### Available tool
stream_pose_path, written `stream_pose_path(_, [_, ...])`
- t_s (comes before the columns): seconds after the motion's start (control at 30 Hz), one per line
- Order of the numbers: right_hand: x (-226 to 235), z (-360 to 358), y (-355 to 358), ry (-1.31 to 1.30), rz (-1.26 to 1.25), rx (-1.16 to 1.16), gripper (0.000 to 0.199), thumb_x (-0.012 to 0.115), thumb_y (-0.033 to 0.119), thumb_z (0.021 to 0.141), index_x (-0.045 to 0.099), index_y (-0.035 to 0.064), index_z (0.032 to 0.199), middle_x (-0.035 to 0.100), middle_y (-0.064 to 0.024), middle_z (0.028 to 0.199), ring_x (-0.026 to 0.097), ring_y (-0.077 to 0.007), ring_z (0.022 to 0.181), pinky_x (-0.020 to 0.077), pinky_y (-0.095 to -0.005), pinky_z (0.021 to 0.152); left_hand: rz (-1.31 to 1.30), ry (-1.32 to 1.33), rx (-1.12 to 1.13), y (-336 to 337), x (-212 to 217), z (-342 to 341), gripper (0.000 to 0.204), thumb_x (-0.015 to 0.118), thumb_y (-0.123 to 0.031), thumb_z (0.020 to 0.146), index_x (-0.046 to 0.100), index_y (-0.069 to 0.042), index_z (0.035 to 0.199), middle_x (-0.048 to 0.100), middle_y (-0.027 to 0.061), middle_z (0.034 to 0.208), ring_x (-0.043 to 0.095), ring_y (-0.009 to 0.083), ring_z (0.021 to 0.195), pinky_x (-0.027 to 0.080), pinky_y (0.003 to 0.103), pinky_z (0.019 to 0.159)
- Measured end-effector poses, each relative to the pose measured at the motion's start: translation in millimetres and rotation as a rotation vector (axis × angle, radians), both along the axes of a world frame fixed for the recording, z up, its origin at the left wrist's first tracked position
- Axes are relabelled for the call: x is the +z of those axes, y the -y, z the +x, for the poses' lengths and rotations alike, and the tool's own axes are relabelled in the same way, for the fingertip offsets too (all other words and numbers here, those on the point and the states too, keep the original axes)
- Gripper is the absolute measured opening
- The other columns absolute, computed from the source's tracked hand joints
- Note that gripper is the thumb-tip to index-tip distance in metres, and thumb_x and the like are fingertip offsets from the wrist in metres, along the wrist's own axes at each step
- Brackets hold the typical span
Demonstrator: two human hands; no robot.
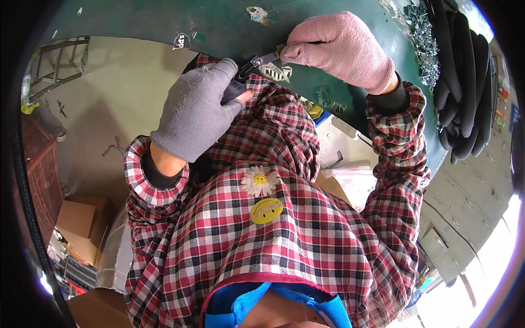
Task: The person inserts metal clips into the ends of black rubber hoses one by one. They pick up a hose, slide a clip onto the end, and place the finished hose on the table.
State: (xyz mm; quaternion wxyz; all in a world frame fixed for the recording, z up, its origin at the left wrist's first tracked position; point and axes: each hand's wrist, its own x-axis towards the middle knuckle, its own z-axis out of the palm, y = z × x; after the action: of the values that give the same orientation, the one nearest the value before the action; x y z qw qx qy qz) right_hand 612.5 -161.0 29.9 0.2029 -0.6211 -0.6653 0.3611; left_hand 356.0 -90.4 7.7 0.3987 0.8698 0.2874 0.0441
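Blue collar [236,305], checked smock [219,235], grey-gloved left hand [196,106] wrapped round a dark tool [235,90], pink-gloved right hand [342,52] pinching a thin piece [269,58] at its tip, by the green table [219,22].

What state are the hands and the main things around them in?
Left hand: gray-gloved, closed around dark object.
Dark object: gripped; whether open or shut, unclear.
Right hand: pink-gloved, pinching thin metallic piece.
Thin metallic piece: one end pinched.
Small metal pieces: loose, heaped on green table.
Black tubes: bunched, bent.

Near a reddish-brown cabinet [41,167] stands a brown cardboard box [79,222].
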Motion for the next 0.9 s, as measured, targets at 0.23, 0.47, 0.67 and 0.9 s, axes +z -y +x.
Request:
stream_pose_path(0.23, [52.1,-18.6,-4.8,0.215,-0.027,0.197,0.027,0.066,0.033,0.092,0.066,0.0096,0.079,0.062,-0.0161,0.073,0.062,-0.0400,0.072,0.0491,-0.0451,0.063,0.077,0.000,-0.021,12.1,7.9,-12.3,0.036,0.079,-0.018,0.085,0.062,0.005,0.107,0.067,0.0240,0.092,0.069,0.0386,0.083,0.054,0.042,0.071])
stream_pose_path(0.47, [28.8,-10.9,-1.9,0.294,-0.076,0.196,0.037,0.064,0.045,0.095,0.067,0.0109,0.082,0.061,-0.0169,0.072,0.062,-0.0400,0.072,0.0495,-0.0450,0.063,0.088,0.022,-0.034,16.7,2.4,-11.1,0.037,0.080,-0.020,0.084,0.063,0.004,0.107,0.067,0.0234,0.092,0.068,0.0406,0.084,0.054,0.043,0.070])
stream_pose_path(0.67, [20.1,-8.5,-4.0,0.277,-0.052,0.221,0.038,0.065,0.044,0.094,0.065,0.0091,0.081,0.061,-0.0176,0.072,0.062,-0.0405,0.072,0.0496,-0.0444,0.063,0.116,0.000,-0.054,16.0,-3.5,-8.5,0.037,0.079,-0.022,0.085,0.063,0.003,0.107,0.066,0.0229,0.091,0.068,0.0409,0.084,0.054,0.045,0.070])
stream_pose_path(0.9, [17.6,-7.2,-11.4,0.286,-0.094,0.258,0.038,0.066,0.044,0.094,0.064,0.0089,0.079,0.060,-0.0178,0.071,0.061,-0.0409,0.071,0.0494,-0.0445,0.062,0.138,-0.007,-0.052,15.4,-8.5,-7.3,0.038,0.079,-0.024,0.085,0.063,0.002,0.107,0.067,0.0229,0.091,0.068,0.0415,0.084,0.054,0.045,0.070])
